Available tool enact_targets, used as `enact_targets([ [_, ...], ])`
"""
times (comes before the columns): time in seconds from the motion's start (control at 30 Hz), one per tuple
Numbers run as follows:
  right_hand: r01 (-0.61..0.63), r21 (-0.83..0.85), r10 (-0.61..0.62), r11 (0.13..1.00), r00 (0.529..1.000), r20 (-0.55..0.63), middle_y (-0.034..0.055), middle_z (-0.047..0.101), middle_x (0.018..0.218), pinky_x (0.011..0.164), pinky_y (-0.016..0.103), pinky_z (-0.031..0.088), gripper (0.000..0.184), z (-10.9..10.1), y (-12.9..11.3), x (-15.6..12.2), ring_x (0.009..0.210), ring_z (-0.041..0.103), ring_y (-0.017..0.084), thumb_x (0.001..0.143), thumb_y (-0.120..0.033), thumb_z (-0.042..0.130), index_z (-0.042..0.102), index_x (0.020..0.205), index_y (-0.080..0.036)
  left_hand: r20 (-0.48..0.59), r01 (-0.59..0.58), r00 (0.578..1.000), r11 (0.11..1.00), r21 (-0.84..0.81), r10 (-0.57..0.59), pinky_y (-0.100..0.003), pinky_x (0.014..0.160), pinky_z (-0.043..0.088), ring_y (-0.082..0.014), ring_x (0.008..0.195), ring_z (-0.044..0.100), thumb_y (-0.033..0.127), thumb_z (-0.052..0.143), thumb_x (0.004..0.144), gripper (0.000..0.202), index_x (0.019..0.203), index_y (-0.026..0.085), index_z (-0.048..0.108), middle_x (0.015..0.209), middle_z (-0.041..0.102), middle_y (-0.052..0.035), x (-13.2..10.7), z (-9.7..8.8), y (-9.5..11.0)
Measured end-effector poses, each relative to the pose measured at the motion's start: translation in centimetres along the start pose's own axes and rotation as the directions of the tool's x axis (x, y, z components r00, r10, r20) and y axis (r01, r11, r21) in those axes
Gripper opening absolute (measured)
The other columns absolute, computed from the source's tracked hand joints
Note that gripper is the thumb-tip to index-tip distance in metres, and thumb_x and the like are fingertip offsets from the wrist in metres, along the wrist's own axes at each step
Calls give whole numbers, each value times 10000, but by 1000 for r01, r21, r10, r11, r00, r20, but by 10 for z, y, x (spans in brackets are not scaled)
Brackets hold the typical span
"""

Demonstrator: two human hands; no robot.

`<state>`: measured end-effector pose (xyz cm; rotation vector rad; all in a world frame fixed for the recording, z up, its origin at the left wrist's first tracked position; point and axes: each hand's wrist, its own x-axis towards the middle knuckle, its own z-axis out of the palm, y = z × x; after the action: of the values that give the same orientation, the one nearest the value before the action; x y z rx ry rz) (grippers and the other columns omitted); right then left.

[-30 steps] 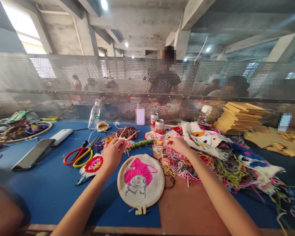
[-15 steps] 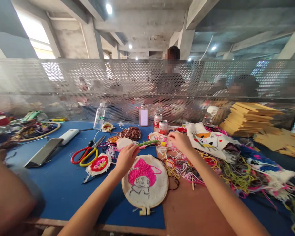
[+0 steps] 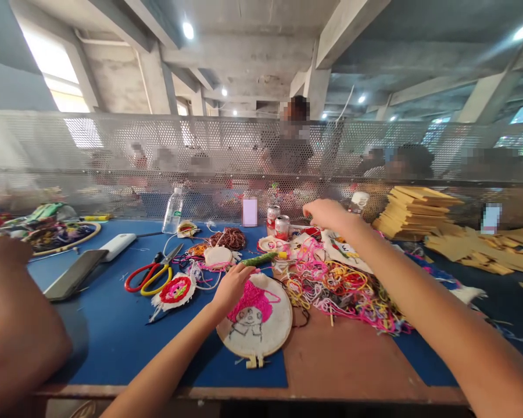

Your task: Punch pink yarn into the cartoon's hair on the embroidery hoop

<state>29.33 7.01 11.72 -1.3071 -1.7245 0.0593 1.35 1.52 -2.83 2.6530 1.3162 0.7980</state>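
Note:
My left hand (image 3: pixel 234 285) is closed round a slim green tool with a yellow end (image 3: pixel 261 259), which looks like a punch needle; it points right above the hoop. Under that hand lies a round embroidery hoop (image 3: pixel 265 337) with white cloth, a fluffy pink hood and a face drawn in dark lines. My right hand (image 3: pixel 325 210) is raised over the back of the yarn pile (image 3: pixel 340 284), right of two drink cans (image 3: pixel 282 227). Its fingers are bent together, and whatever they pinch is too small to make out.
Red-and-yellow-handled scissors (image 3: pixel 150 278), a small flower piece (image 3: pixel 175 290), a phone (image 3: pixel 75 274) and a water bottle (image 3: pixel 173 212) are on the left. Yellow boards (image 3: pixel 412 215) are stacked at back right before a perforated screen (image 3: pixel 226 145). Another person's arm (image 3: pixel 21 325) is at far left.
My right hand has moved up and right, away from the tool's yellow end. My left hand still holds the tool, slightly lower over the hoop. The other person's arm at left has shifted.

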Motion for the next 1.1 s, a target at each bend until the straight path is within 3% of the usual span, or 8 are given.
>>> enact_targets([
  [0.23,3,338,52,941,987,-153,-4,646,805,737,266,467,97,-30,20,-37,789,661,154,816,-236,514,610,804,-242,86,19,996,999,49,-23,-320,858,415,-191,964,542,18,331,853,314,1011,150,569,1021,597,-76,-2,9,-2],
  [0.27,-19,447,123,894,971,-206,-6,645,819,776,268,479,114,-29,30,-46,801,660,142,824,-230,493,606,826,-246,96,49,994,998,48,-53,-313,858,412,-191,977,541,34,333,860,304,1019,150,564,1031,595,-78,-1,9,-1],
  [0.3,-53,755,336,654,914,-227,-4,651,802,832,275,478,78,-26,41,-56,812,660,148,774,-196,563,622,803,-238,102,81,991,996,46,-85,-304,855,412,-190,984,543,58,332,870,290,1023,149,562,1037,594,-80,1,8,1],
  [0.33,-55,828,415,558,882,-222,-23,654,804,854,269,485,89,-22,52,-65,834,655,130,769,-198,565,613,816,-257,110,108,988,993,44,-112,-295,847,413,-188,984,549,83,329,882,280,1021,148,563,1039,597,-83,3,8,2],
  [0.47,-155,915,527,371,847,-71,-29,668,742,836,269,520,99,5,78,-100,805,659,116,688,-139,643,597,689,-227,145,156,976,986,66,-164,-280,773,430,-198,916,592,155,330,899,277,938,142,604,966,633,-92,12,6,11],
  [0.63,-259,933,518,251,850,97,-8,676,702,719,272,550,169,52,65,-138,696,652,131,645,-282,742,652,765,-205,141,173,971,976,132,-191,-281,685,428,-202,779,613,327,325,919,358,839,145,622,854,629,-94,4,7,35],
  [0.8,-365,891,429,272,874,227,2,644,624,606,252,531,290,76,39,-164,573,608,130,622,-402,757,678,763,-162,185,-23,983,979,203,-15,-279,649,416,-197,760,606,351,333,923,324,1043,216,603,870,625,-58,-10,5,50],
  [1.1,-360,702,236,615,933,272,7,613,707,719,327,525,339,80,18,-180,688,622,175,778,-546,546,575,751,-210,229,-249,952,947,203,201,-287,665,401,-189,785,567,259,321,937,301,970,188,611,876,603,-56,-11,14,53],
])
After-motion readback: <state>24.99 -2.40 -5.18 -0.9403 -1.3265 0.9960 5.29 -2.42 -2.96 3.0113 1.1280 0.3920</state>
